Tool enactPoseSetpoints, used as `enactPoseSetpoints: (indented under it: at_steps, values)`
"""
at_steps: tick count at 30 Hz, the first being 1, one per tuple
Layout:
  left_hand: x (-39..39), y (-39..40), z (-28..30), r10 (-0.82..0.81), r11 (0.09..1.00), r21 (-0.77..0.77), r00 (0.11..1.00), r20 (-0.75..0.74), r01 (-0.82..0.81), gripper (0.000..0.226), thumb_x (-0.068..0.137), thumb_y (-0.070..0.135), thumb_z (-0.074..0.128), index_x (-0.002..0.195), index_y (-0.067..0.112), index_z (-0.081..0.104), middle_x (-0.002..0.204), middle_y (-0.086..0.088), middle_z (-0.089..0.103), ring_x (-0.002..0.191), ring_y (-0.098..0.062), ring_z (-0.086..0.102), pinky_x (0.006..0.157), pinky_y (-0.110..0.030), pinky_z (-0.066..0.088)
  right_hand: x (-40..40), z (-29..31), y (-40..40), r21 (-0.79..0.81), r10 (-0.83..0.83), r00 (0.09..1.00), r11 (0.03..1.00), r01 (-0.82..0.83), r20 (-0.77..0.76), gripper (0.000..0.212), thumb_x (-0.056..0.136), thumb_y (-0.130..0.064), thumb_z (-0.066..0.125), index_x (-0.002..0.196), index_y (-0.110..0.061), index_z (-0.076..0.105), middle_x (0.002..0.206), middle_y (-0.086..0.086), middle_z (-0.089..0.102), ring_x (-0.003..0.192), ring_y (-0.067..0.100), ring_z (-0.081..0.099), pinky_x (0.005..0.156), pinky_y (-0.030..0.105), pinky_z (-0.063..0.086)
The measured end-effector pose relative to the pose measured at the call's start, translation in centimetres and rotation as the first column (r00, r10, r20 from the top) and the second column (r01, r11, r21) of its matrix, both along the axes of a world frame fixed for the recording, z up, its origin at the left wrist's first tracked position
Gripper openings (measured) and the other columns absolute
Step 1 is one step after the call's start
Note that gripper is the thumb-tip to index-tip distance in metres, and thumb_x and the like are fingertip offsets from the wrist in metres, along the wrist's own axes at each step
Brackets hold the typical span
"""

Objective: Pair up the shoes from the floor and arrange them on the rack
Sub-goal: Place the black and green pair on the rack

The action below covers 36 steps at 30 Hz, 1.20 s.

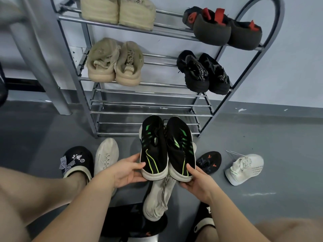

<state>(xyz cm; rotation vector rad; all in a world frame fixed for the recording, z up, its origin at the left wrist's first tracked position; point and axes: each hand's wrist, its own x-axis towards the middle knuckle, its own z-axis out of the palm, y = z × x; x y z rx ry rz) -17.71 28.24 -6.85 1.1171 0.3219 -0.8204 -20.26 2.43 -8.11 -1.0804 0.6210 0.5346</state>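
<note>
Two black sneakers with green stripes and white soles are held side by side, toes toward the rack. My left hand (128,172) grips the heel of the left sneaker (153,147). My right hand (194,179) grips the heel of the right sneaker (180,147). The grey metal rack (150,113) stands just beyond them; its two lowest shelves hold nothing. On the floor lie a cream sneaker (106,155), a beige sneaker (160,198) under my hands, a black sneaker with orange marks (208,161) and a white sneaker (244,167).
Upper shelves carry a beige pair (118,11), a black-and-red pair (222,25), a tan sandal pair (114,62) and a black pair (202,72). My feet wear black clogs (76,161). Another black shoe (132,222) lies near me. A grey post (43,55) stands left.
</note>
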Motion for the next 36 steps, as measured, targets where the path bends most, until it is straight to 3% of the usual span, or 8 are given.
enactPoseSetpoints:
  at_steps: [4, 9, 14, 21, 23, 26, 31, 36]
  values:
    - [-0.2, 0.2, 0.3, 0.006, 0.999, -0.032, 1.000, 0.014, -0.006, 0.050, 0.095, 0.000, 0.044, 0.138, 0.025, 0.040, 0.117, -0.016, 0.065, 0.094, -0.031, 0.067, 0.085, -0.041, 0.055, -0.2, 0.6, 0.1, 0.009, -0.005, 1.000, 1.000, 0.005, 0.029, 0.033, 0.090, -0.021, 0.060, 0.123, -0.015, 0.060, 0.109, 0.007, 0.070, 0.094, 0.021, 0.067, 0.080, 0.036, 0.053]
    - [0.4, 0.8, 1.1, 0.068, 0.995, -0.079, 0.997, 0.045, -0.064, 0.048, 0.095, 0.000, 0.043, 0.136, 0.023, 0.044, 0.112, -0.014, 0.068, 0.094, -0.030, 0.068, 0.084, -0.042, 0.056, 0.7, 2.5, 1.0, 0.015, -0.034, 0.995, 0.999, 0.033, 0.094, 0.020, 0.092, -0.018, 0.058, 0.111, -0.016, 0.064, 0.105, 0.007, 0.072, 0.097, 0.023, 0.066, 0.097, 0.042, 0.048]
    - [1.2, 1.6, 1.5, 0.165, 0.986, -0.030, 0.985, 0.051, -0.164, 0.045, 0.096, 0.003, 0.043, 0.138, 0.021, 0.044, 0.108, -0.011, 0.068, 0.091, -0.028, 0.066, 0.073, -0.037, 0.060, 2.2, 3.4, 2.9, -0.037, 0.009, 0.990, 0.999, -0.004, 0.144, 0.025, 0.093, -0.019, 0.058, 0.117, -0.015, 0.062, 0.110, 0.007, 0.071, 0.099, 0.021, 0.065, 0.103, 0.044, 0.044]
    - [2.8, 3.5, 1.1, 0.352, 0.936, 0.008, 0.936, 0.035, -0.352, 0.040, 0.099, 0.012, 0.039, 0.136, 0.022, 0.046, 0.103, -0.001, 0.065, 0.088, -0.018, 0.061, 0.068, -0.035, 0.049, 5.0, 2.3, 7.4, -0.053, 0.031, 0.990, 0.998, -0.023, 0.140, 0.023, 0.092, -0.023, 0.060, 0.114, -0.016, 0.062, 0.105, 0.006, 0.071, 0.095, 0.021, 0.065, 0.089, 0.038, 0.053]
    - [3.4, 4.1, 0.8, 0.413, 0.911, -0.005, 0.910, 0.019, -0.413, 0.039, 0.098, 0.014, 0.039, 0.136, 0.024, 0.047, 0.107, 0.001, 0.064, 0.091, -0.017, 0.060, 0.070, -0.035, 0.049, 6.0, 2.0, 8.5, -0.058, 0.035, 0.990, 0.998, -0.027, 0.134, 0.022, 0.092, -0.023, 0.060, 0.113, -0.018, 0.062, 0.104, 0.004, 0.071, 0.095, 0.021, 0.065, 0.088, 0.038, 0.053]
    - [4.3, 5.2, 0.3, 0.489, 0.871, -0.057, 0.872, -0.001, -0.489, 0.038, 0.098, 0.018, 0.039, 0.134, 0.026, 0.048, 0.117, 0.000, 0.063, 0.095, -0.017, 0.060, 0.076, -0.034, 0.048, 7.8, 1.7, 10.1, -0.045, 0.043, 0.990, 0.998, -0.037, 0.137, 0.017, 0.092, -0.021, 0.059, 0.108, -0.020, 0.065, 0.098, 0.004, 0.072, 0.090, 0.020, 0.065, 0.074, 0.033, 0.053]
    - [7.5, 7.3, 0.0, 0.594, 0.798, -0.124, 0.805, -0.007, -0.590, 0.037, 0.099, 0.020, 0.039, 0.134, 0.022, 0.049, 0.116, 0.000, 0.065, 0.102, -0.016, 0.061, 0.081, -0.034, 0.047, 11.8, 1.7, 12.9, -0.036, 0.069, 0.983, 0.997, -0.064, 0.172, 0.025, 0.092, -0.022, 0.060, 0.116, -0.018, 0.063, 0.110, 0.007, 0.071, 0.099, 0.021, 0.065, 0.087, 0.036, 0.053]
    - [11.7, 7.9, 0.0, 0.646, 0.762, -0.117, 0.759, 0.080, -0.636, 0.037, 0.100, 0.021, 0.038, 0.136, 0.017, 0.048, 0.126, -0.004, 0.061, 0.105, -0.015, 0.060, 0.083, -0.034, 0.049, 16.3, 2.1, 13.8, -0.044, 0.101, 0.976, 0.995, -0.094, 0.193, 0.016, 0.093, -0.022, 0.057, 0.108, -0.020, 0.063, 0.099, 0.003, 0.071, 0.089, 0.017, 0.065, 0.087, 0.036, 0.050]
